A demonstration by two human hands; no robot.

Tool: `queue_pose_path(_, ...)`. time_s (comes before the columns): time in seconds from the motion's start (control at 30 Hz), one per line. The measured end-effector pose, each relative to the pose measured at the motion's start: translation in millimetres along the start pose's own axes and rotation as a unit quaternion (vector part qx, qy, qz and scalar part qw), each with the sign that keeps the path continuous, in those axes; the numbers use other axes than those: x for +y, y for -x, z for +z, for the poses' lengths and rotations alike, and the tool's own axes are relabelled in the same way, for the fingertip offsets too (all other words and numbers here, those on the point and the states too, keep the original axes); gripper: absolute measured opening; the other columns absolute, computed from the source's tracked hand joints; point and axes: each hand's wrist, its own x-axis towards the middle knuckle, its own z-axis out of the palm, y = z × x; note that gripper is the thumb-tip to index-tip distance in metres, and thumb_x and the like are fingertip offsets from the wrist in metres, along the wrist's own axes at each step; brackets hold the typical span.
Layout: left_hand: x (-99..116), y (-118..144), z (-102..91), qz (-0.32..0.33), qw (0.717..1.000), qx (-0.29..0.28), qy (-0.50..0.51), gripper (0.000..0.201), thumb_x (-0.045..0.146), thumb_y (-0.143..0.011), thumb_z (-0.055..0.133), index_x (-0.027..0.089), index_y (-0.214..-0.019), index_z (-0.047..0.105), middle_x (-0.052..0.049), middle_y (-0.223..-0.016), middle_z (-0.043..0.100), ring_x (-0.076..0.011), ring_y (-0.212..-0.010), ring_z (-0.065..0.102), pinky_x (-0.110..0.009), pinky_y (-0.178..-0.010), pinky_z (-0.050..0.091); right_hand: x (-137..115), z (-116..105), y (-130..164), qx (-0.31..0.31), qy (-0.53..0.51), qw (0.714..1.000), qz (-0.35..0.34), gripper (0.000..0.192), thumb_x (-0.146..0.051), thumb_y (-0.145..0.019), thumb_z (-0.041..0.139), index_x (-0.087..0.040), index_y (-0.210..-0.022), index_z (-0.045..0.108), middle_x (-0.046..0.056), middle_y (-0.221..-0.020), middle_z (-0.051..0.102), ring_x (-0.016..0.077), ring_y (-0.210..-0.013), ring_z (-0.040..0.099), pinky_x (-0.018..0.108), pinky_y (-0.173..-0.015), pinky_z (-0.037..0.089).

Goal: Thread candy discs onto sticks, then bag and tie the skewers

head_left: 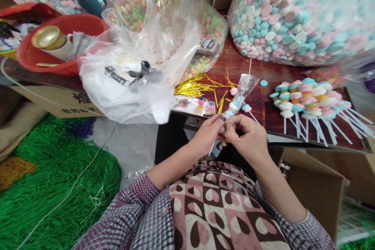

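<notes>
Heart-patterned apron (216,211) sits below both hands. Left hand (209,134) and right hand (249,138) meet, fingers pinched narrow on the neck of 1 bagged candy skewer (238,99), which slants up and away from the grip. Judged step: closing the sleeve. Gold twist ties (195,86) lie beyond-left; finished skewers (307,99) beyond-right.

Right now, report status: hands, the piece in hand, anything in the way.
Left hand and right hand both pinching the wrapped candy skewer at its base. Gold twist ties just beyond. Finished skewers to the right.
</notes>
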Motion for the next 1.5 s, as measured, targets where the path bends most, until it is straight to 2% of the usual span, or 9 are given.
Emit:
queue_pose_path(0.13,-1.0,-2.8,-0.4,0.05,0.999,0.005,0.0,0.045,0.041,-0.074,0.073,0.018,-0.111,0.063,0.005,-0.069,0.058,-0.0081,-0.054,0.054,-0.02,-0.047,0.044,5.2,-5.6,1.9,-0.004,0.024,0.999,-0.04,0.008,-0.018,-0.075,0.056,-0.022,-0.067,0.057,-0.001,-0.062,0.063,0.0126,-0.055,0.057,0.025,-0.056,0.047)
queue_pose_path(0.3,1.4,-7.4,-2.3,0.059,0.998,-0.007,-0.022,0.048,0.041,-0.07,0.076,0.014,-0.109,0.066,0.001,-0.074,0.063,-0.0094,-0.063,0.058,-0.02,-0.054,0.045,8.0,-1.1,5.8,0.109,0.009,0.993,-0.054,0.009,-0.024,-0.088,0.056,-0.022,-0.093,0.064,0.002,-0.081,0.067,0.0149,-0.067,0.061,0.029,-0.066,0.052)
queue_pose_path(0.5,-1.2,-5.2,-2.6,0.054,0.998,0.009,-0.014,0.035,0.037,-0.075,0.071,0.016,-0.103,0.068,0.003,-0.075,0.061,-0.0078,-0.064,0.054,-0.02,-0.057,0.045,10.4,6.2,1.9,0.079,0.071,0.989,-0.105,0.012,-0.017,-0.085,0.055,-0.022,-0.085,0.066,0.005,-0.085,0.07,0.0173,-0.075,0.066,0.031,-0.072,0.054)
queue_pose_path(0.7,3.9,-5.5,-0.4,0.066,0.994,0.051,0.071,0.023,0.033,-0.077,0.07,0.015,-0.09,0.065,0.0,-0.075,0.066,-0.0111,-0.07,0.06,-0.024,-0.069,0.047,5.6,2.3,18.2,0.052,-0.113,0.991,0.054,0.015,-0.031,-0.089,0.058,-0.021,-0.095,0.066,0.004,-0.089,0.073,0.0161,-0.07,0.066,0.03,-0.066,0.055)
queue_pose_path(0.87,7.3,-1.7,5.1,0.086,0.994,0.058,0.037,0.026,0.038,-0.082,0.064,0.014,-0.092,0.067,-0.006,-0.086,0.072,-0.015,-0.081,0.065,-0.027,-0.078,0.047,-0.1,8.7,31.8,-0.102,-0.083,0.989,0.072,0.021,-0.039,-0.085,0.062,-0.019,-0.09,0.068,0.002,-0.073,0.07,0.0149,-0.06,0.06,0.026,-0.056,0.047)
queue_pose_path(1.07,9.7,-0.3,-5.0,0.138,0.982,0.065,-0.113,0.028,0.042,-0.088,0.054,0.017,-0.088,0.067,-0.006,-0.091,0.07,-0.0174,-0.086,0.062,-0.03,-0.084,0.045,6.2,22.7,38.1,-0.072,-0.125,0.983,0.114,0.023,-0.041,-0.089,0.057,-0.019,-0.083,0.065,-0.001,-0.064,0.059,0.0137,-0.057,0.054,0.025,-0.054,0.044)
queue_pose_path(1.17,22.0,2.1,-13.8,0.205,0.92,0.102,-0.319,0.026,0.031,-0.088,0.051,0.019,-0.066,0.057,-0.002,-0.07,0.061,-0.0168,-0.075,0.056,-0.029,-0.079,0.04,10.0,19.3,40.5,-0.015,-0.099,0.989,0.109,0.025,-0.042,-0.093,0.054,-0.02,-0.087,0.065,-0.003,-0.061,0.056,0.0129,-0.055,0.052,0.024,-0.055,0.043)
queue_pose_path(1.37,39.9,13.8,-13.3,0.23,0.706,0.128,-0.657,0.03,0.03,-0.09,0.045,0.019,-0.063,0.055,-0.007,-0.064,0.058,-0.0191,-0.064,0.053,-0.03,-0.066,0.034,16.6,13.3,39.4,0.068,0.081,0.994,0.0,0.028,-0.037,-0.097,0.048,-0.02,-0.097,0.07,0.005,-0.073,0.072,0.0164,-0.059,0.063,0.027,-0.057,0.043)
queue_pose_path(1.5,41.1,22.2,-4.2,0.207,0.652,0.106,-0.722,0.037,0.034,-0.092,0.042,0.017,-0.071,0.067,-0.01,-0.065,0.063,-0.0211,-0.063,0.058,-0.031,-0.065,0.036,20.9,18.3,35.1,0.104,0.177,0.976,-0.077,0.031,-0.033,-0.096,0.047,-0.019,-0.099,0.075,0.009,-0.081,0.077,0.0204,-0.066,0.069,0.029,-0.059,0.045)
